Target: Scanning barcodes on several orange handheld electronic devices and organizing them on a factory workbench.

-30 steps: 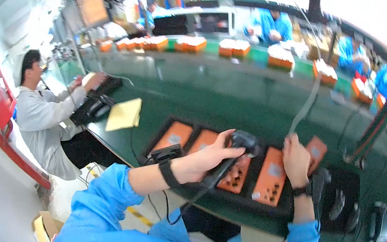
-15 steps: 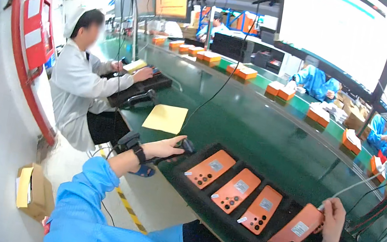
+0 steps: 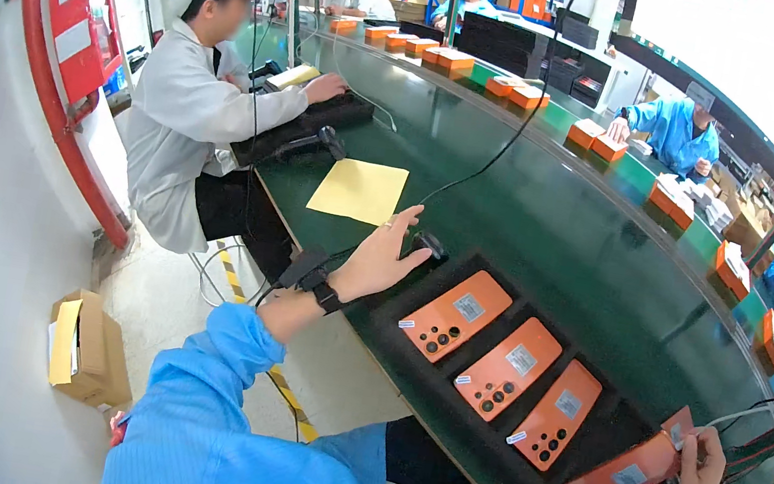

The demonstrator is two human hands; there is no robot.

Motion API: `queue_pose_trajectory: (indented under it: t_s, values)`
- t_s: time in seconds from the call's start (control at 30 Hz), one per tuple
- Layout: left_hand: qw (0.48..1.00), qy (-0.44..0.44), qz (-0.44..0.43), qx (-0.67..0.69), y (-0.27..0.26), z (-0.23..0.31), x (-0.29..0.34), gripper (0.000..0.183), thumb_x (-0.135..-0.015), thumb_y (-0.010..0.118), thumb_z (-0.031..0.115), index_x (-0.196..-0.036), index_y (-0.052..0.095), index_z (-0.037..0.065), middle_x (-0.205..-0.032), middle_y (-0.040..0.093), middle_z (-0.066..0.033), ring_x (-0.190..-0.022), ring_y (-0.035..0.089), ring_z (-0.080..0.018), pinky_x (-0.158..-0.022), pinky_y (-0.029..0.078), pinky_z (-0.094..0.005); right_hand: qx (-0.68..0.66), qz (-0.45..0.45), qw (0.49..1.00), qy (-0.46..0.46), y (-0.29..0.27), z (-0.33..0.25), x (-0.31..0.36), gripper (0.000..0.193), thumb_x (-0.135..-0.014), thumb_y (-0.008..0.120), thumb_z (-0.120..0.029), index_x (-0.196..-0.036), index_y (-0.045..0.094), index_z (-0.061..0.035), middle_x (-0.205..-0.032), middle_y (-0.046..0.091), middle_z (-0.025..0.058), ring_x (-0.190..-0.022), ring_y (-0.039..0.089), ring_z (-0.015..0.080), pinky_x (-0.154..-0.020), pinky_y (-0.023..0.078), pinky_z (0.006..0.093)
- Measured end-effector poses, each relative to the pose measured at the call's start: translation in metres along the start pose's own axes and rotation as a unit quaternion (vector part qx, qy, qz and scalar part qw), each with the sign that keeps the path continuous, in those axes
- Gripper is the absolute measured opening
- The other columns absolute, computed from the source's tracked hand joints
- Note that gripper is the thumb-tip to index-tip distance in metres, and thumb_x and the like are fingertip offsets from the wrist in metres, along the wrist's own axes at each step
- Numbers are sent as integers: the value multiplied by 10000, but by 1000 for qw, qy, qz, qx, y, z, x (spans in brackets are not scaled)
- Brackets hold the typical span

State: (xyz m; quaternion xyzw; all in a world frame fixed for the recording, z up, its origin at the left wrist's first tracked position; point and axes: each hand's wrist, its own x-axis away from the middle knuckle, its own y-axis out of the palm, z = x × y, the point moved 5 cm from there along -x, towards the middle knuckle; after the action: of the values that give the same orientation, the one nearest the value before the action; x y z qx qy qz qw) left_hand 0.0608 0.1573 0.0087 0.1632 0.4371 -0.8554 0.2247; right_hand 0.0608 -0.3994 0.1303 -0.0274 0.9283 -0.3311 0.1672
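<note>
Clock laid over the view, 12 at top. Green bench (image 3: 560, 239) running from 11 round to 4. Black foam tray (image 3: 617, 422) on it at 4, along near edge, probably for short reach; slots likely meant to stop sliding and rubbing. Yellow sheet (image 3: 360, 190) at 11 near dial centre, lying on bench, apart from tray. Left hand (image 3: 382, 260) at dial centre, fingers extended and spread, no closed grip visible. Four orange phones (image 3: 495, 376) at tray, side by side, backs up, presumably for label access. Long axes slanted: leftmost between 1 and 2, next two nearer 1, rightmost phone (image 3: 621, 476) about 2, upper end apparently raised. Camera ends all toward 7 or 8. Right hand (image 3: 702, 459) farther out at 4, by rightmost phone's upper end, fingertips pinched on white cable (image 3: 750, 411), likely for control near its tip; plug hidden, contact with phone not readable. Black handheld device (image 3: 429, 245) just off left hand at 2, perhaps for quick pickup. Orange piece (image 3: 679, 422) at 11 from right hand, kind unclear. Pale labels (image 3: 469, 306) on backs, small tabs (image 3: 515, 437) at camera ends.
</note>
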Motion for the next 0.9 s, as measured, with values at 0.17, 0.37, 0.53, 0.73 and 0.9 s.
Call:
queue_pose_trajectory:
  t_s: [0.17, 0.37, 0.53, 0.73, 0.9]
  values:
    - [995, 31, 32, 90, -13, 14, 5, 570, -992, 658, 238, -1465, 432, 15, -1355, 580, -209, -1209, 597, -351, -1037, 476, -419, -36, -2, 999, 11, 3, 22, -7, 209, -1076, 545, -171, -923, 509, -33, -838, 451, -29, -780, 410, 62, -721, 347, 224]
    - [986, 96, 25, 132, -27, 70, 5, 394, -987, 659, 165, -1341, 559, 26, -1247, 624, -146, -1143, 625, -285, -979, 490, -383, -123, 83, 989, -11, 39, 55, -22, 167, -1075, 512, -127, -940, 518, -28, -869, 441, -1, -844, 411, 93, -779, 356, 242]
    - [939, 271, -44, 208, -35, 140, 6, 224, -975, 663, 106, -1187, 651, 32, -1145, 680, -130, -1056, 662, -294, -902, 524, -389, -111, 60, 991, 39, 80, 108, -86, 196, -1058, 571, -181, -976, 615, -8, -853, 551, -9, -817, 486, 83, -750, 398, 256]
    - [793, 436, -199, 376, -51, 255, 17, 181, -956, 712, 130, -1128, 695, 73, -1087, 708, -108, -1030, 675, -269, -881, 529, -385, -45, 85, 995, 21, 104, 145, -105, 165, -1053, 592, -191, -1067, 618, -29, -783, 530, -14, -731, 462, 77, -655, 383, 272]
    - [669, 533, -225, 467, -51, 321, 22, 76, -959, 671, 119, -958, 665, 44, -956, 663, -110, -891, 663, -309, -769, 513, -423, -86, 121, 985, 90, 104, 150, -97, 243, -1011, 627, -85, -1226, 517, -65, -685, 469, -36, -629, 386, 64, -564, 309, 279]
